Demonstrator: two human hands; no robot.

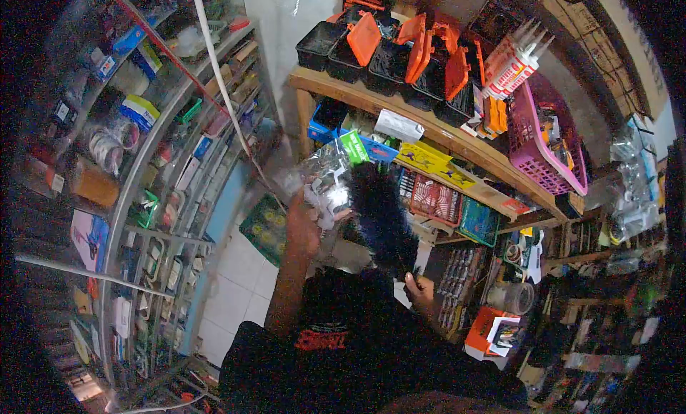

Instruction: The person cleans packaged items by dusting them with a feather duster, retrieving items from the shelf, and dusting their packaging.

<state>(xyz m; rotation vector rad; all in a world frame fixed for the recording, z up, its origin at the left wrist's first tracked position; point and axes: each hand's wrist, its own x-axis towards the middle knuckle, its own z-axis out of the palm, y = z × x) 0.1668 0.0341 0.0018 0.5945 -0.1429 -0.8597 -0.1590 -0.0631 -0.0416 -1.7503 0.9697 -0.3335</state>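
My left hand (305, 225) is closed on clear plastic packets (332, 178) with a green label at the top, held up before the wooden shelf. Low on the right, my right hand (419, 291) is wrapped round the thin handle of a dark fluffy duster (384, 214). The duster's bushy head stands upright just right of the packets, its edge next to them. What exactly lies inside the packets is too blurred to tell.
Wooden shelf (443, 135) ahead bears black bins with orange lids, white tubes (513, 67) and a pink basket (547, 146). A glass-fronted case (153, 178) curves along the left. A green crate (264, 228) stands on the tiled floor. An orange box (489, 332) sits at right.
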